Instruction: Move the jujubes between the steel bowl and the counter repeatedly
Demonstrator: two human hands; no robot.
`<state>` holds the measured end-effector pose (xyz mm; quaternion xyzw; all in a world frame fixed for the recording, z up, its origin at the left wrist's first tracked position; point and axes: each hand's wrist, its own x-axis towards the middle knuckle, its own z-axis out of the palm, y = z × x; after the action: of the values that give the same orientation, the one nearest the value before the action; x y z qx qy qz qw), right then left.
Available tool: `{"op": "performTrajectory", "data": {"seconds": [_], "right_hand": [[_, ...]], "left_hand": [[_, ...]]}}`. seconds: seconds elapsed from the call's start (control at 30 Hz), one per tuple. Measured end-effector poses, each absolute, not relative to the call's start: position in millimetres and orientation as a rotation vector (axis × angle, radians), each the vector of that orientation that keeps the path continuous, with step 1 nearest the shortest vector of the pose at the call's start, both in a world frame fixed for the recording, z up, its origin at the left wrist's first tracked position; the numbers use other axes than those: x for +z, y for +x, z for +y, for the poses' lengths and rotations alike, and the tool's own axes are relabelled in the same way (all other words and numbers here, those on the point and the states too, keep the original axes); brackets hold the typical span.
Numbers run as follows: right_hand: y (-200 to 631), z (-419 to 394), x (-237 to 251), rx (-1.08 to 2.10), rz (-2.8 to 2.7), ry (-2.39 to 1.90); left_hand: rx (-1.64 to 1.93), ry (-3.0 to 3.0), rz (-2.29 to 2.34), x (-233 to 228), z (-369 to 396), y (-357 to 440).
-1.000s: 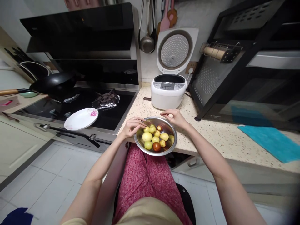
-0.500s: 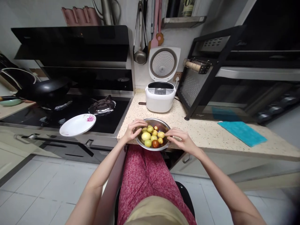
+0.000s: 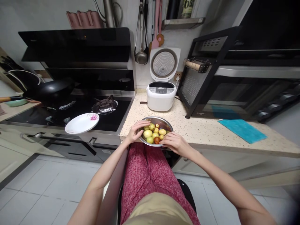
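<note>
A steel bowl (image 3: 161,118) sits at the front edge of the counter, over my lap. In it lie several small round fruits that look like jujubes (image 3: 147,134), mostly yellow-green, with a reddish-brown jujube (image 3: 157,140) near the front rim. My left hand (image 3: 136,131) is open at the bowl's left rim, its fingers stretched over the edge and its thumb apart. At the right front of the bowl, my right hand (image 3: 175,143) has its fingers bent and drawn together beside the reddish-brown jujube. Whatever its fingertips pinch is hidden.
Behind the bowl stands a white rice cooker (image 3: 161,98) with its lid up. A white plate (image 3: 82,123) with a pink flower lies at the stove's front edge, near a black wok (image 3: 49,92). A teal cloth (image 3: 243,129) lies before the oven (image 3: 248,97) on the right.
My right hand has moved left and down over the bowl's front right, and its fingers have drawn together. My left hand stays at the left rim. The view has shifted slightly.
</note>
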<state>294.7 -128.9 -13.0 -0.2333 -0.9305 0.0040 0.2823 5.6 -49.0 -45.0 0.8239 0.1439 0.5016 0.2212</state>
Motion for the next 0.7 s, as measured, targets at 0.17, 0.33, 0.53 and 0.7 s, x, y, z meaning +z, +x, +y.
{"op": "performTrajectory", "data": {"seconds": [0.17, 0.33, 0.53, 0.7], "right_hand": [[310.0, -121.1, -9.0, 0.003, -2.43, -0.707], [320.1, -94.8, 3.4, 0.04, -2.364, -0.731], [316.9, -59.9, 31.6, 0.08, -2.381, -0.676], [311.6, -32.7, 52.3, 0.182, -2.425, -0.649]], "left_hand": [[1.34, 2.29, 0.465, -46.0, -47.5, 7.2], [1.257, 2.257, 0.526, -46.7, -41.9, 9.6], [1.196, 2.163, 0.578, -49.4, -34.0, 9.5], [1.152, 2.074, 0.615, -53.0, -30.5, 7.7]]}}
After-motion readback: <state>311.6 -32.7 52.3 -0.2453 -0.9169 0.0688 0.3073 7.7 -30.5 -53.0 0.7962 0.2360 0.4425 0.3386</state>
